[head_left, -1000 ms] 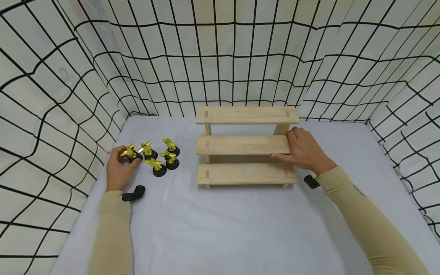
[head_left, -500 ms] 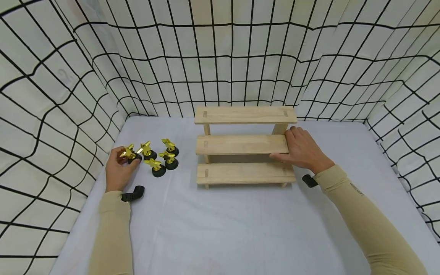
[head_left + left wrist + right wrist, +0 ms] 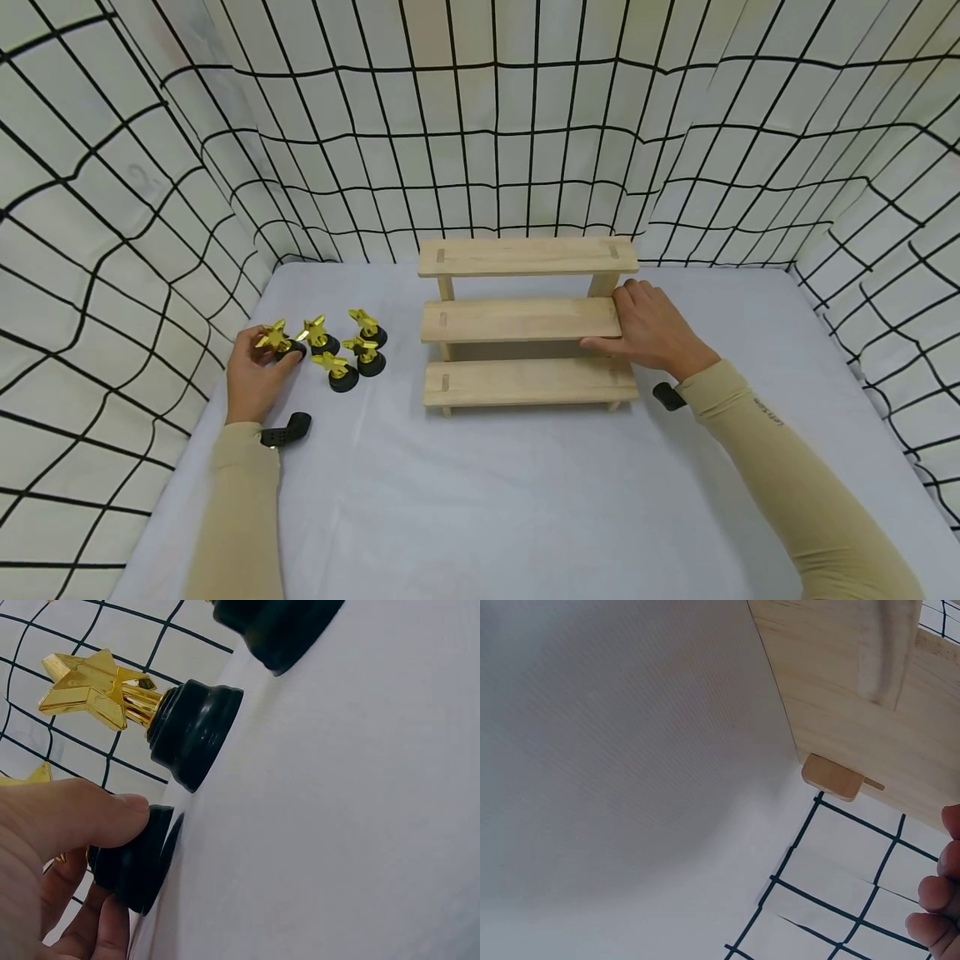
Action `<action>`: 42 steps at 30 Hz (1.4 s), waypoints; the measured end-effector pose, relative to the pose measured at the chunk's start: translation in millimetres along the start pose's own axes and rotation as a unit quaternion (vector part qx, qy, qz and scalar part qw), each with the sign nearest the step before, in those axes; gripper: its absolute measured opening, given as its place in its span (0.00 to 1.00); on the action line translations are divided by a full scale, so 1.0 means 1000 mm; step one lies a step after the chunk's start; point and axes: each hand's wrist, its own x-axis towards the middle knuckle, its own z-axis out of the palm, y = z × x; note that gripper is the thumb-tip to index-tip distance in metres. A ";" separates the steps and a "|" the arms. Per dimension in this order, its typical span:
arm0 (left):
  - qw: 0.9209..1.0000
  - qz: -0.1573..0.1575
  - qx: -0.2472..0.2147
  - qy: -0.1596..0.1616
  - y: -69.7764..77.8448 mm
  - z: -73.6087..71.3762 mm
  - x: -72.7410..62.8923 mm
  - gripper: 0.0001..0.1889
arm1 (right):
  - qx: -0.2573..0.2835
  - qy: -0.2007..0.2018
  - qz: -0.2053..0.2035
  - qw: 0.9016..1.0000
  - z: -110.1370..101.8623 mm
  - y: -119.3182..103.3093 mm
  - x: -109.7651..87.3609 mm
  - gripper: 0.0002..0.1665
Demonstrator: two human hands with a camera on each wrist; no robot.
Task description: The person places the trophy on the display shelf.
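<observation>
My left hand (image 3: 257, 375) grips the black base of a gold star trophy (image 3: 274, 336) at the left of the table, thumb on one side and fingers on the other. The wrist view shows that black base (image 3: 135, 862) close to the cloth, its star mostly behind the hand. Several similar star trophies (image 3: 343, 377) stand just right of it. At the table's middle is a three-tier wooden display stand (image 3: 517, 321). My right hand (image 3: 656, 329) holds the right end of its middle shelf, thumb along the front edge. Fingertips (image 3: 937, 892) show at the right wrist view's edge.
White cloth (image 3: 465, 500) covers the table. Black grid netting (image 3: 510, 133) over pale walls encloses the back and both sides, close behind the stand and near the left hand. Each wrist carries a small black device, like the left one (image 3: 288, 430).
The head view has shifted slightly, so the scene sits a little lower and further left. Both hands keep their holds on the trophy and the stand.
</observation>
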 end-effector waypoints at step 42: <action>0.998 0.061 -0.010 0.002 0.031 -0.022 -0.017 0.31 | 0.008 0.006 0.000 1.000 -0.001 -0.003 0.000 0.47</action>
